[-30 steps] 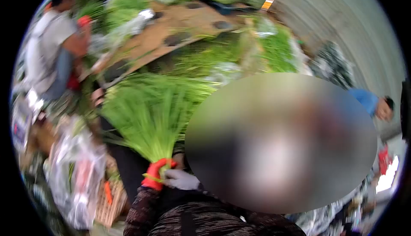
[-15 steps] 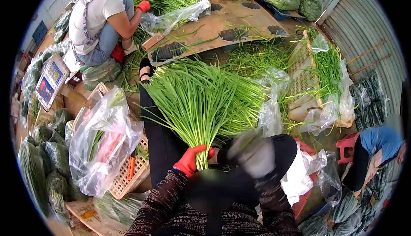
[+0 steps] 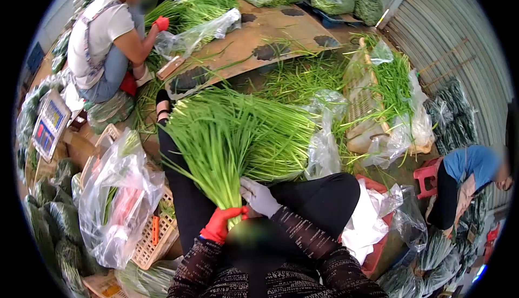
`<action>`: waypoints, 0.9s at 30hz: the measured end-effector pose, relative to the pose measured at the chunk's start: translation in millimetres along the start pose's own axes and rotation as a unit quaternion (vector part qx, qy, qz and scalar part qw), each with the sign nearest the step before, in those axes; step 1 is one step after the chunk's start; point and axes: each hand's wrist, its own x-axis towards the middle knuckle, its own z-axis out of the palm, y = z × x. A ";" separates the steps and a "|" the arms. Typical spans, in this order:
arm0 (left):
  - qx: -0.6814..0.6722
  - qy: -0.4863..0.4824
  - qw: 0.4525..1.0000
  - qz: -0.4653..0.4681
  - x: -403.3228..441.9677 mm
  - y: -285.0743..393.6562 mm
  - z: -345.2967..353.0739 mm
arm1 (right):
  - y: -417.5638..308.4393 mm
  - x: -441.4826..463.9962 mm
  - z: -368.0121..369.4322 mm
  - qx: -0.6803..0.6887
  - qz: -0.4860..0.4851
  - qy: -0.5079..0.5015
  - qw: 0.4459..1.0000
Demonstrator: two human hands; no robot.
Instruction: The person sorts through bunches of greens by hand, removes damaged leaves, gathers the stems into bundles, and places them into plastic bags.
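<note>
My left hand (image 3: pixel 219 225), in a red glove, is wrapped round the lower stems of a bunch of garlic chives (image 3: pixel 216 141). The leaves fan out up and to the left over my leg. My right hand (image 3: pixel 261 197), gloved in grey, lies along the right side of the same stems just above the left, its fingers fairly straight. Behind the bunch, a larger pile of garlic chives (image 3: pixel 284 149) rests on clear plastic (image 3: pixel 325 149) in front of my legs.
Left of me stands a crate (image 3: pixel 141 252) with plastic bags and an orange-handled tool (image 3: pixel 155 230). A digital scale (image 3: pixel 50 125) is farther left. Another crate (image 3: pixel 359 130) holds loose greens at right. One person (image 3: pixel 102 33) crouches at upper left, another (image 3: pixel 465 173) bends at right.
My right hand, blurred and away to the right before, has come left against the stems. The bunch and my left hand have shifted slightly left and down. The whole view has also shifted.
</note>
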 end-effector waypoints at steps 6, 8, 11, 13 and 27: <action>-0.031 -0.073 0.990 0.118 -12.8 10.5 5.6 | 62.1 56.4 -86.1 -0.232 0.291 0.068 0.926; -0.044 -0.091 0.987 0.122 -8.8 6.6 -6.8 | 81.0 67.3 -100.8 -0.366 0.330 0.038 0.870; -0.082 -0.151 0.973 0.152 -5.2 7.3 -8.8 | 109.8 75.4 -111.1 -0.468 0.315 -0.047 0.824; -0.115 -0.166 0.964 0.172 -4.3 9.0 -8.8 | 119.1 72.2 -110.4 -0.474 0.344 -0.050 0.809; -0.222 -0.126 0.952 0.172 12.1 13.5 -12.8 | 74.9 69.2 -180.5 -0.320 0.185 0.203 0.907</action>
